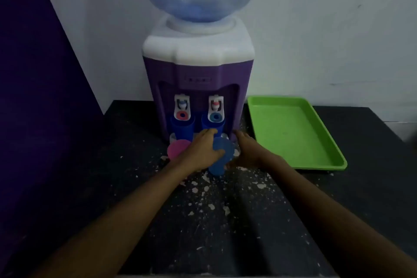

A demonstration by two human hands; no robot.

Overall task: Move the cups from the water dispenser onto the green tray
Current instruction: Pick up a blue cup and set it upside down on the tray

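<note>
A purple and white water dispenser (198, 79) is seen standing at the back edge of the dark, paint-flecked worktop (225, 221), with a green tray (291, 131) lying just beside it toward the right edge, its long axis running from back to front. Two dark blue cups stand upright under the taps: the left cup (182, 130) and the right cup (213, 126). A pink cup (177, 148) is seen in front of the left one, partly hidden by the left hand (200, 153). A lighter blue cup (220, 158) is held tilted between both hands, its mouth turned up and toward the back; the left hand is closed over its left side and the right hand (248, 153) is laid against its right side, fingers partly curled. The tray lies to the right of the held cup, so the right hand is judged the nearer one for the carry, a short sideways move toward the right edge. The tray holds no cups. A small panel on the dispenser front carries markings, but they are too blurred to be read; no brand can be made out.
</note>
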